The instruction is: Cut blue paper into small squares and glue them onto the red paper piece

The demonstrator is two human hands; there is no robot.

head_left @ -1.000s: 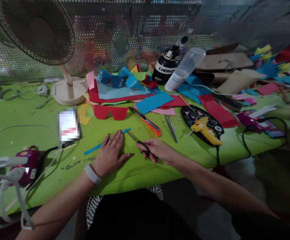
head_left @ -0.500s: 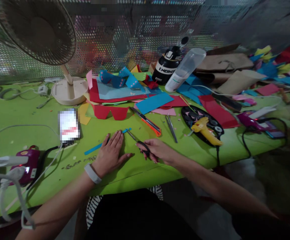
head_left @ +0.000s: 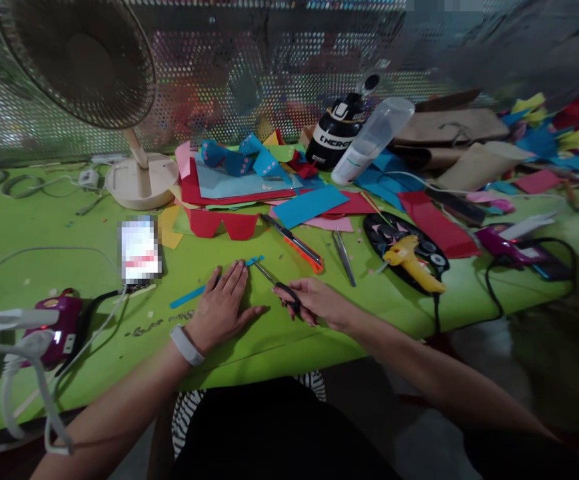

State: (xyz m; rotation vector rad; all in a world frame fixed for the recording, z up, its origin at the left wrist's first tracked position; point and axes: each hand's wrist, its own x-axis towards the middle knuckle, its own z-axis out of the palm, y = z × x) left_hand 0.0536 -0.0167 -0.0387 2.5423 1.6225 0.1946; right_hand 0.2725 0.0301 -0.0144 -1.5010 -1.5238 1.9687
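Flat on the green table, my left hand [head_left: 225,300] presses down a narrow blue paper strip [head_left: 187,297], fingers stretched out. The strip's middle is hidden under the fingers, and its far end shows just beyond the fingertips. My right hand [head_left: 314,301] is wrapped round the black handles of a pair of scissors [head_left: 289,297]. The scissors' metal blades point up and left, their tips touching or close to the strip's far end. Beyond the hands lie red paper glasses [head_left: 223,225], an orange utility knife [head_left: 296,245] and tweezers [head_left: 344,259].
A yellow glue gun [head_left: 409,261] rests on a black tray [head_left: 372,230] at right. A phone [head_left: 140,250] and a purple power socket [head_left: 54,327] with cables lie left. Behind stand a fan [head_left: 142,180], a black bottle [head_left: 333,137] and paper sheets [head_left: 309,205].
The view has shifted very slightly. Both hands, the scissors and the blue strip stay in nearly the same places.
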